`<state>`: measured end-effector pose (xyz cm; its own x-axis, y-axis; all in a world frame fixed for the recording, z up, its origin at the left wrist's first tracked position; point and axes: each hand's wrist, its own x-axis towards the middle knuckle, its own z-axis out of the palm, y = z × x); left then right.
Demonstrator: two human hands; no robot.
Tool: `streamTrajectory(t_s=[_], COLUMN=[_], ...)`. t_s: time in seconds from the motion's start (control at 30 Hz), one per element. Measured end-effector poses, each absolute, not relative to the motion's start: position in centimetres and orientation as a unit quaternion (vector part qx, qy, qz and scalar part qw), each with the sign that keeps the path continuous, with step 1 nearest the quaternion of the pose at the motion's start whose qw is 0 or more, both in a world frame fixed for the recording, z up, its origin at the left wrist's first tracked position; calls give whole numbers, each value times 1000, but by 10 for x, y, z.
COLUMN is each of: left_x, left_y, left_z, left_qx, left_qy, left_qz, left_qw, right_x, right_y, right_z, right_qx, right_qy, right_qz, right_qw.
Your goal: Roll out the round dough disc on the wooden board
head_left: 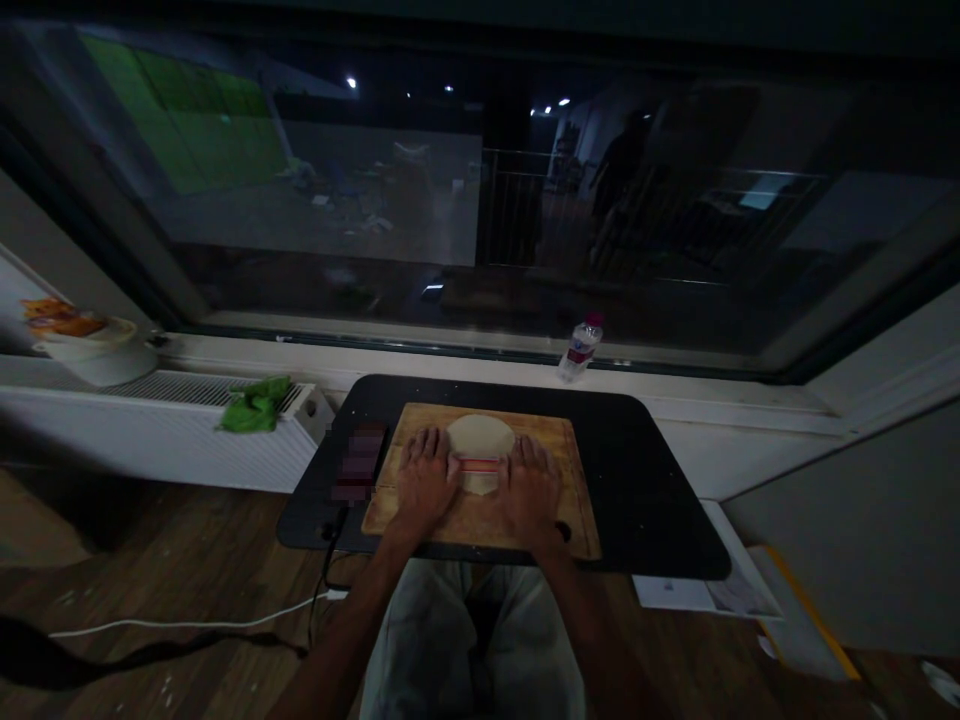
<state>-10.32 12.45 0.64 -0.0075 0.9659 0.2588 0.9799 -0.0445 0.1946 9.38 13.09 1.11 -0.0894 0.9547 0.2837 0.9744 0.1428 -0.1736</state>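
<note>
On a wooden cutting board (577, 500) lies a flat, pale round of dough (481, 433). Across its near part runs a slim, straight rolling pin (478, 465), showing an orange band with pale edges between my hands. My left hand (427, 478) rests palm down over the pin's left part, fingers stretched forward beside the dough. Over the right part lies my right hand (531, 482), also flat with its fingers forward. Both ends of the pin are hidden under my hands.
The board stands on a black table (637, 470) above my knees. A dark, blurred phone-like object (361, 462) lies left of it. Behind are a water bottle (580, 347) on the sill, a green cloth (256, 404) on the radiator and a white pot (105, 355). Cables cross the floor.
</note>
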Motion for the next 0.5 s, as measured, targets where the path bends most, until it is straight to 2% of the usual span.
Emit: streamTrajectory(t_s=[0.3,0.5], left_x=[-111,-112], left_y=[83,93], left_z=[-4,0], left_qx=[-726,-724], left_qy=[-658,-661], left_qz=[-199,-194], left_qw=[16,23], right_x=[98,101], right_y=[85,98], right_z=[-3,-3], right_qx=[-654,-636], right_qy=[-725,-742], right_qz=[-32,-41], right_qw=[214,208])
